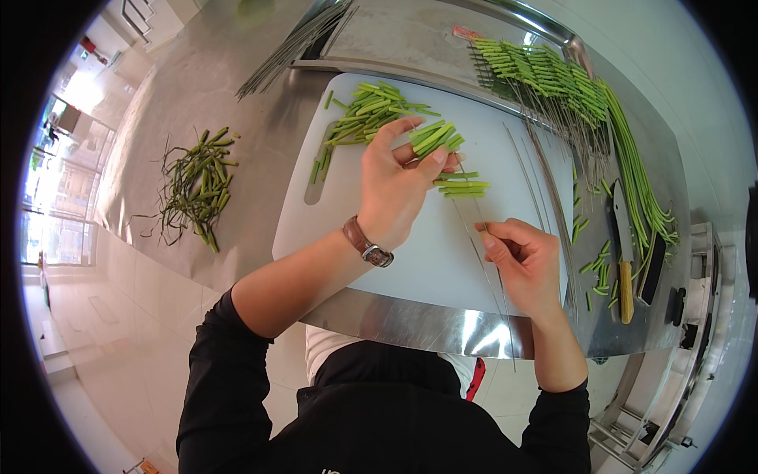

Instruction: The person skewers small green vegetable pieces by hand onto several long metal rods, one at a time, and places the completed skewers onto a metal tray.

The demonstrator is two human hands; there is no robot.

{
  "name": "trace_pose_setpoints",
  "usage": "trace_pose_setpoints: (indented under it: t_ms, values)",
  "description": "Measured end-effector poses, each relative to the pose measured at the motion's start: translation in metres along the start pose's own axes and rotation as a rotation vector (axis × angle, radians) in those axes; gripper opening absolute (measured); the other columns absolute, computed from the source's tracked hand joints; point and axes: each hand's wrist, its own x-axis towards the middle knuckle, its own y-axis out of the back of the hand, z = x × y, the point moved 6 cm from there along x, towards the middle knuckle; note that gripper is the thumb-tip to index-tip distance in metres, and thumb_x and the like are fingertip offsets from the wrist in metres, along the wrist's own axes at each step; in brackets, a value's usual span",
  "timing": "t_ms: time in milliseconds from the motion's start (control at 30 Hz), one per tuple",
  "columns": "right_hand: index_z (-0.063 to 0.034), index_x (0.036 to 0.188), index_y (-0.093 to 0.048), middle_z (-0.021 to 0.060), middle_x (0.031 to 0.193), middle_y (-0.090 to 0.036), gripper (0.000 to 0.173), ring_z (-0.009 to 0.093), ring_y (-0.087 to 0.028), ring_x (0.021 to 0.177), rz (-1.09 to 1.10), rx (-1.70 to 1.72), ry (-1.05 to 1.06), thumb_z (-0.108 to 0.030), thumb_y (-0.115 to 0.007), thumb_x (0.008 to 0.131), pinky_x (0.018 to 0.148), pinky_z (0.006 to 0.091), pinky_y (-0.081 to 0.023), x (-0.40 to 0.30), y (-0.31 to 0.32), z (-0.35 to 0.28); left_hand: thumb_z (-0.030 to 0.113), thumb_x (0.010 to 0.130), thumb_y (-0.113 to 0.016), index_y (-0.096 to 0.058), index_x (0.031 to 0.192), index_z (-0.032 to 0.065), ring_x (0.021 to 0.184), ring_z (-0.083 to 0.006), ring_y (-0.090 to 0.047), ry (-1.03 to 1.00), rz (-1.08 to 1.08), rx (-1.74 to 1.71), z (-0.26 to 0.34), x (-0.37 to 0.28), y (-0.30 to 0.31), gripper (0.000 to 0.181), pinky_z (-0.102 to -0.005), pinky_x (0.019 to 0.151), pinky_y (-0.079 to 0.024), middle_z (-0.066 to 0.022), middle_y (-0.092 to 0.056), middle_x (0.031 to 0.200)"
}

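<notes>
My left hand (394, 183) holds a bunch of cut green stalk pieces (435, 139) between thumb and fingers above a white cutting board (385, 255). Just below that hand, several more pieces (463, 188) lie crosswise on thin metal skewers. My right hand (521, 260) pinches one of these skewers (502, 284) between thumb and forefinger, its lower end reaching past the table's front edge. A heap of cut stalk pieces (373, 109) rests at the board's back left. Loose skewers (548, 189) lie on the board's right part.
Trimmed stalk ends (201, 189) are piled on the steel table (254, 142) at left. Skewers (296, 44) lie at the back. Skewered stalks (539, 77) rest on a metal tray (402, 35). Long stalks (630, 160) and a wooden-handled knife (625, 290) lie at right.
</notes>
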Motion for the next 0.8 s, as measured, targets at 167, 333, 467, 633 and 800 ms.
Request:
trace_pose_setpoints:
  t_ms: [167,333,467,633,800]
  values:
    - [0.0049,0.087,-0.059,0.0064,0.071,-0.057,0.010,0.008,-0.054,0.061,-0.014,0.041,-0.046,0.001,-0.054,0.079,0.055,0.0201,-0.045,0.0001,-0.0005,-0.0024,0.003,0.080,-0.054,-0.035,0.115,-0.0011,0.084,-0.0180,-0.059,-0.023,-0.046,0.010,-0.0037,0.0013,0.0008,0.040,-0.0305,0.073,-0.047,-0.0110,-0.059,0.093]
    - [0.0046,0.086,-0.059,0.0065,0.069,-0.057,0.010,0.008,-0.052,0.058,-0.016,-0.006,-0.024,0.001,-0.054,0.079,0.052,0.0200,-0.043,0.0009,0.0025,0.0000,0.004,0.081,-0.053,-0.036,0.115,-0.0018,0.085,-0.0172,-0.059,-0.009,-0.072,0.028,-0.0048,0.0027,0.0017,0.038,-0.0302,0.072,-0.047,-0.0111,-0.059,0.094]
    - [0.0045,0.085,-0.060,0.0061,0.066,-0.056,0.010,0.008,-0.051,0.055,0.016,-0.005,-0.008,0.001,-0.055,0.078,0.051,0.0198,-0.040,0.0012,0.0032,-0.0016,0.004,0.081,-0.053,-0.035,0.116,-0.0027,0.085,-0.0169,-0.058,0.039,-0.083,0.040,-0.0035,0.0021,0.0002,0.040,-0.0294,0.072,-0.047,-0.0114,-0.059,0.094]
    - [0.0043,0.086,-0.060,0.0054,0.065,-0.055,0.010,0.008,-0.048,0.054,0.002,-0.021,-0.016,0.000,-0.055,0.078,0.050,0.0194,-0.038,0.0016,0.0035,0.0006,0.005,0.081,-0.054,-0.034,0.117,-0.0043,0.085,-0.0173,-0.058,0.073,-0.056,0.031,-0.0054,0.0019,0.0034,0.042,-0.0302,0.073,-0.048,-0.0118,-0.059,0.094]
    - [0.0040,0.086,-0.060,0.0046,0.064,-0.054,0.010,0.007,-0.046,0.054,0.008,-0.021,-0.013,0.000,-0.056,0.078,0.050,0.0194,-0.037,0.0017,0.0045,-0.0005,0.006,0.082,-0.054,-0.033,0.117,-0.0052,0.086,-0.0174,-0.058,0.072,-0.058,-0.007,-0.0035,0.0007,0.0003,0.042,-0.0305,0.074,-0.048,-0.0122,-0.059,0.095]
